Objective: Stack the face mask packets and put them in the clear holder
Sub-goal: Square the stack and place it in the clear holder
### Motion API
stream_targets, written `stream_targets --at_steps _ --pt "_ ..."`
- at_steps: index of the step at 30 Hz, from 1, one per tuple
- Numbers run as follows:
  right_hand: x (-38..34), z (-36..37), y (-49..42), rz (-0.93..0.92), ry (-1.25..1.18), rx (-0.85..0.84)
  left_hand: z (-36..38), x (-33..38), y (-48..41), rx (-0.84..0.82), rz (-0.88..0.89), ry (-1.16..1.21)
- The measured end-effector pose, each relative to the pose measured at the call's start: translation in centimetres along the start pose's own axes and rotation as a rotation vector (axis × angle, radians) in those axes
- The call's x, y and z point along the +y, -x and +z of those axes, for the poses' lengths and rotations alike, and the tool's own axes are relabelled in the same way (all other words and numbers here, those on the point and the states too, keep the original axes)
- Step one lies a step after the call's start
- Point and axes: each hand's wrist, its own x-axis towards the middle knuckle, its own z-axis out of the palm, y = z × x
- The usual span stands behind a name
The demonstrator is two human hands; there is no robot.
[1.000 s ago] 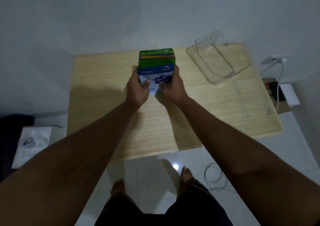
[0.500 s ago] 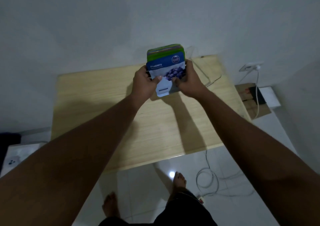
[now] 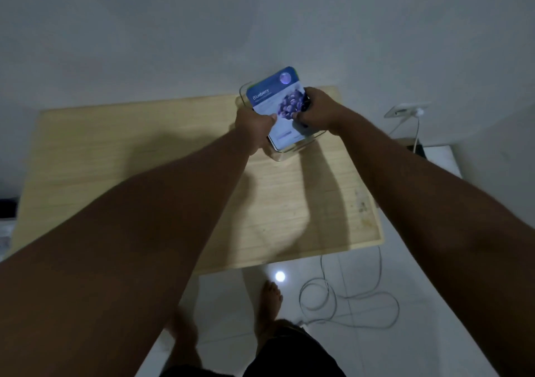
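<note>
The stack of face mask packets, with a blue "Blueberry" packet on top, lies tilted inside the clear holder at the back right of the wooden table. My left hand grips the stack's left edge. My right hand grips its right edge. The packets underneath are hidden, apart from a thin green edge at the top. The holder's far rim shows to the left of the stack.
A white wall stands right behind the table. A wall socket with a white cable sits to the right. Loose cable coils on the tiled floor near my bare feet. The table's front edge runs just above my feet.
Both hands have carried the stack from mid-air above the table to the right and down into the clear holder. The view has shifted with the move.
</note>
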Motion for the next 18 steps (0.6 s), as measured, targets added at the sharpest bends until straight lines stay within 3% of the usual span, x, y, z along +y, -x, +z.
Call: stream_targets --at_steps 7,13,18 --pt "2.3 1.5 0.5 0.125 0.110 -0.118 0.3 0.2 -0.4 -0.019 -0.057 -0.376" --pt "1.6 2.9 0.5 0.201 0.214 -0.035 0.2 0.9 -0.1 0.020 0.113 -0.783" --pt "0.9 3.6 0.6 0.213 0.239 0.023 0.7 1.2 -0.3 0.001 0.177 -0.954"
